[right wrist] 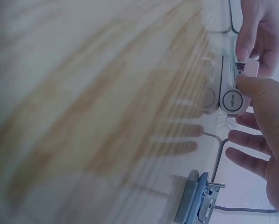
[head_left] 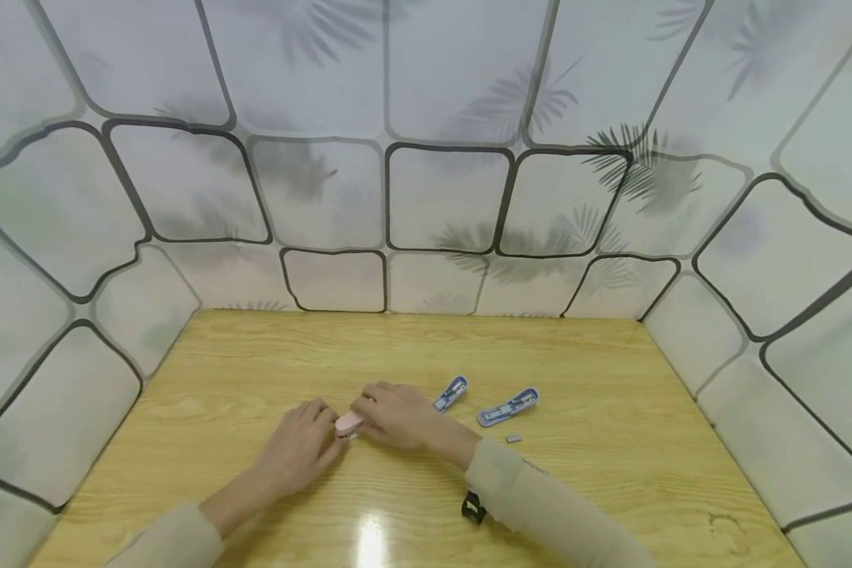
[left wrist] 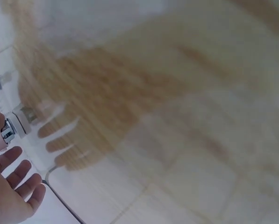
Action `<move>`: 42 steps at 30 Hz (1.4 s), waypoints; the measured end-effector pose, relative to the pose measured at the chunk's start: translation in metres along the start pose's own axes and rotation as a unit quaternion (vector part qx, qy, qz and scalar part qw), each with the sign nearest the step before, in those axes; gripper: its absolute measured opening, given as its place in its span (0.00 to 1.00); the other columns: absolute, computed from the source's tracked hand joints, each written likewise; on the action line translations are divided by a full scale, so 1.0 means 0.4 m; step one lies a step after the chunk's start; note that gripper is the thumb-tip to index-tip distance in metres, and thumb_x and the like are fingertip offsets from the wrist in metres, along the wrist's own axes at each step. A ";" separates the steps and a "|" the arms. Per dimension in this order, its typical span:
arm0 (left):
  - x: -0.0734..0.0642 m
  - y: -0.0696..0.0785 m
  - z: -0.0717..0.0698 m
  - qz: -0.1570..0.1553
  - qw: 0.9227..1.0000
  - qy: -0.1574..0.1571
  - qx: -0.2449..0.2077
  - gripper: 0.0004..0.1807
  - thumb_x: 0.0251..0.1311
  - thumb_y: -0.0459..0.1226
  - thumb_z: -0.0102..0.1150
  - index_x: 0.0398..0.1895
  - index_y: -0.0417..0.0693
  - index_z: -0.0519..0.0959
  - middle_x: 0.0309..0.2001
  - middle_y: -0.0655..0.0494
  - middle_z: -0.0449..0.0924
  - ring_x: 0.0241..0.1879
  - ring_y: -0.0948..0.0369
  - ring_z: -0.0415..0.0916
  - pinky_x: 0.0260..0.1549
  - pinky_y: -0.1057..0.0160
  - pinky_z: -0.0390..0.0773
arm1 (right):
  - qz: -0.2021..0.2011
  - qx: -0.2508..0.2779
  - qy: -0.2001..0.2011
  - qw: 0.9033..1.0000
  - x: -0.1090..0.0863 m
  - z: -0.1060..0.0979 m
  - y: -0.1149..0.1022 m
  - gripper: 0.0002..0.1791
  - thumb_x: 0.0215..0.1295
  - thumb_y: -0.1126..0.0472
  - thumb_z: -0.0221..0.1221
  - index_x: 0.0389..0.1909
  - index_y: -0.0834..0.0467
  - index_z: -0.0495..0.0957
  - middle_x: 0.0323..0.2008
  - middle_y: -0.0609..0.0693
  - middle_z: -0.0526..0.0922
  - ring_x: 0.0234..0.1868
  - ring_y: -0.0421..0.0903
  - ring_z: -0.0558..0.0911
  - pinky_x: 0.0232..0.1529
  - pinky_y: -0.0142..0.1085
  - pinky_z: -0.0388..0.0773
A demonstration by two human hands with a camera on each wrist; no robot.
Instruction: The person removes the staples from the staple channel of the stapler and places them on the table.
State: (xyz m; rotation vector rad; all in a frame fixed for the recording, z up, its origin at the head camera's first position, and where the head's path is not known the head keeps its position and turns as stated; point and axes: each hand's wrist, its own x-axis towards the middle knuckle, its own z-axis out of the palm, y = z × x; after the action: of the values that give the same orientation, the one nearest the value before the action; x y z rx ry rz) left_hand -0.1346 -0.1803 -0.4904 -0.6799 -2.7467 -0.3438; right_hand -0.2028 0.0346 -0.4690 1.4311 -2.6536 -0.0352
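Note:
A small pink and white stapler (head_left: pixel 349 424) lies between the two hands, low over the wooden table. Its round logo shows on the side of the stapler (right wrist: pixel 233 101) in the right wrist view. My right hand (head_left: pixel 401 416) holds it at the far end, thumb along its side and the other fingers spread. At the near end, the thumb and forefinger of my left hand (head_left: pixel 297 450) pinch it. The left wrist view catches the metal end of the stapler (left wrist: pixel 9 130) beside the left hand (left wrist: pixel 10 186), whose other fingers are loosely bent.
Two blue staplers, one (head_left: pixel 451 393) partly behind my right hand and another (head_left: pixel 509 408) farther right, lie opened on the table (head_left: pixel 610 489). A small grey staple block (head_left: pixel 513 439) sits near them. A black object (head_left: pixel 472 507) shows under the right sleeve. Patterned curtains enclose the table.

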 end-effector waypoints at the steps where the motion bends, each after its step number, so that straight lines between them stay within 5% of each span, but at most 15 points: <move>1: -0.002 -0.001 0.000 -0.007 1.000 -0.003 -0.005 0.14 0.65 0.45 0.71 0.40 0.44 0.82 0.43 0.49 0.82 0.43 0.54 0.80 0.46 0.52 0.84 | -0.005 -0.003 0.001 1.000 0.000 0.001 0.000 0.18 0.78 0.44 0.58 0.62 0.46 0.79 0.54 0.42 0.85 0.51 0.39 0.84 0.48 0.28 0.82; 7: -0.010 -0.004 0.008 -0.036 0.999 -0.012 -0.026 0.15 0.63 0.46 0.73 0.38 0.46 0.81 0.41 0.52 0.81 0.40 0.59 0.76 0.40 0.59 0.80 | -0.023 -0.023 -0.010 0.999 0.005 0.002 -0.005 0.19 0.79 0.42 0.56 0.63 0.44 0.79 0.55 0.41 0.84 0.53 0.37 0.83 0.52 0.28 0.82; 19: 0.009 0.000 0.024 -0.026 1.000 0.001 -0.008 0.15 0.63 0.46 0.74 0.38 0.45 0.81 0.40 0.51 0.81 0.40 0.56 0.77 0.41 0.55 0.81 | -0.047 -0.131 0.004 0.990 0.028 0.011 -0.010 0.17 0.79 0.39 0.54 0.58 0.41 0.81 0.49 0.38 0.84 0.46 0.35 0.81 0.44 0.25 0.80; 30: 0.031 -0.005 0.038 -0.014 1.000 0.013 0.019 0.17 0.61 0.48 0.75 0.34 0.46 0.80 0.36 0.53 0.80 0.36 0.58 0.75 0.36 0.59 0.78 | -0.023 -0.116 0.003 0.993 0.033 0.010 0.006 0.18 0.79 0.42 0.52 0.59 0.42 0.80 0.49 0.39 0.85 0.47 0.36 0.83 0.44 0.25 0.80; 42: 0.028 0.000 0.037 -0.031 0.999 0.011 0.022 0.16 0.60 0.46 0.75 0.32 0.47 0.79 0.39 0.49 0.83 0.42 0.50 0.81 0.42 0.50 0.83 | -0.016 -0.091 0.005 0.996 0.032 0.004 0.013 0.17 0.79 0.43 0.53 0.60 0.43 0.80 0.49 0.40 0.86 0.47 0.37 0.83 0.43 0.25 0.80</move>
State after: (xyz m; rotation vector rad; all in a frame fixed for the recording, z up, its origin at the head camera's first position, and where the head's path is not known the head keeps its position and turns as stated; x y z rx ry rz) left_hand -0.1473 -0.1711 -0.5005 -0.5786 -2.7497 -0.3023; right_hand -0.2142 0.0265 -0.4689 1.4103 -2.5442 -0.2644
